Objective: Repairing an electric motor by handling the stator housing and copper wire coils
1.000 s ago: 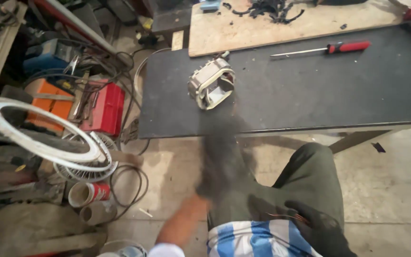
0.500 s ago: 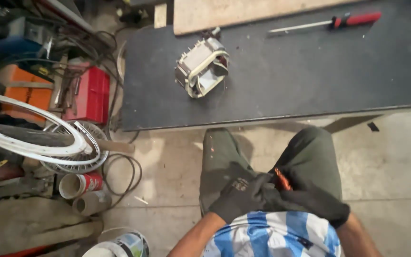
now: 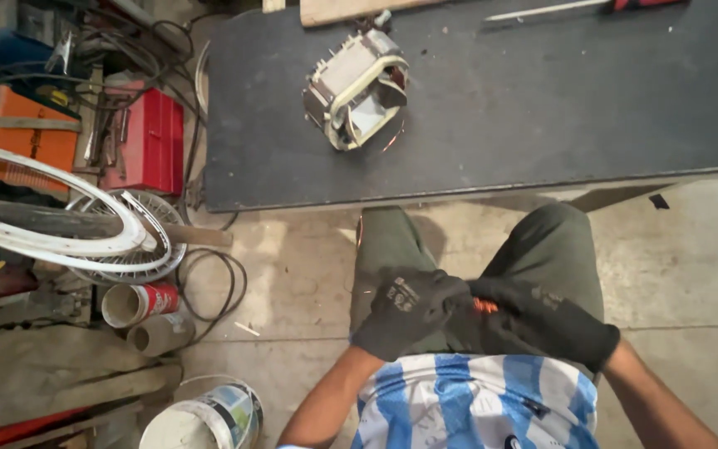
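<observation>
— Where are the hands right now?

— I see both gloved hands low over the lap, well short of the bench (image 3: 475,125). The left hand (image 3: 409,309) is curled loosely, its fingertips meeting the right hand (image 3: 542,320), which is closed around a small orange-tipped tool (image 3: 484,306); only the orange bit shows between the gloves, so I can't name it more closely.

— And the workpiece?

— The motor stator (image 3: 357,90) lies on the bench well ahead of the hands, untouched, tilted on its side with copper wire showing at its lower edge.

— Which step would you call it?

— I judge it as readying the tool in the lap. A next move would call for a long forward reach over the near bench edge.

— Room to move?

— Open floor right of the right hand. Left of the left hand it's crowded: a fan guard (image 3: 126,237), a white bucket (image 3: 205,416), a red toolbox (image 3: 147,137).
</observation>
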